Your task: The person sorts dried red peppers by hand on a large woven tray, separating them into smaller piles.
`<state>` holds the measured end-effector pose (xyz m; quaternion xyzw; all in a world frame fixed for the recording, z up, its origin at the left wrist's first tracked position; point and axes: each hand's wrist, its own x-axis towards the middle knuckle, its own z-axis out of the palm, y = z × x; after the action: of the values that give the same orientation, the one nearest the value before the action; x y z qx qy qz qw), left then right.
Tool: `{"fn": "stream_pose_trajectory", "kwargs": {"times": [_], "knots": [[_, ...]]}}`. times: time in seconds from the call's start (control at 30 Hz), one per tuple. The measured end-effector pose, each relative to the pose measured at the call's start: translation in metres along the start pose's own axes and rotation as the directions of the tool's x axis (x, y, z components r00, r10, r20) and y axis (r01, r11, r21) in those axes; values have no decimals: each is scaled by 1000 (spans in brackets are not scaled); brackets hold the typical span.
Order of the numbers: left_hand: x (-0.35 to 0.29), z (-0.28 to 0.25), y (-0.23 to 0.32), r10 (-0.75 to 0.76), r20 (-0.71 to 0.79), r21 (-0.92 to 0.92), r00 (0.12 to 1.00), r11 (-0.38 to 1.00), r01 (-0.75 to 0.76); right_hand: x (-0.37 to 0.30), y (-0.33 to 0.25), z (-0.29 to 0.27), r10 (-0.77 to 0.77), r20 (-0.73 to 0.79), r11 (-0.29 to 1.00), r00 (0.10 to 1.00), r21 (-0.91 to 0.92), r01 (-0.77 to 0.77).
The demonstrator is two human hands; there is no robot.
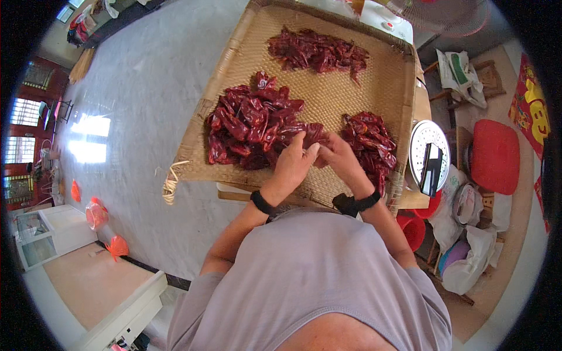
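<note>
A woven tray [328,96] with a raised rim lies in front of me, bearing three heaps of dried red chilies. The biggest heap [252,120] is on the left, a flatter heap [319,51] at the far side, and a smaller heap [370,140] on the right. Over the near part of the tray, my left hand [294,161] and my right hand [339,157] meet, both closed on one dried chili [313,134]. Its lower end is hidden by my fingers. Black bands circle both wrists.
Right of the tray stand a round white dial scale [430,155] and a phone-like black object [432,167]. Farther right are a red plastic lid or basin [494,157] and white bags [468,260]. Red buckets [413,231] sit below the tray's right edge. Grey floor [152,117] stretches leftward.
</note>
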<state>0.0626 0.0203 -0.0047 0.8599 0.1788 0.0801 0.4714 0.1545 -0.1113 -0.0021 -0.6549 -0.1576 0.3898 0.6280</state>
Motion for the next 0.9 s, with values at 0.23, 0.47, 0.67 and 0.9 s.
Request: {"fn": "stream_pose_trajectory", "kwargs": {"times": [0.23, 0.47, 0.67, 0.9], "knots": [[-5, -2, 0, -19, -27, -222, 999, 975, 12, -21, 1, -5, 21, -60, 998, 998, -60, -25], [-6, -12, 18, -125, 272, -428, 954, 872, 236, -25, 3, -17, 50, -50, 997, 997, 55, -48], [23, -26, 10, -27, 10, -194, 1000, 981, 29, -36, 8, -27, -19, -330, 934, 944, -342, -101], [33, -29, 5, 4, -153, -89, 988, 996, -17, -37, 25, -23, -369, -63, 414, 927, -904, 103]]}}
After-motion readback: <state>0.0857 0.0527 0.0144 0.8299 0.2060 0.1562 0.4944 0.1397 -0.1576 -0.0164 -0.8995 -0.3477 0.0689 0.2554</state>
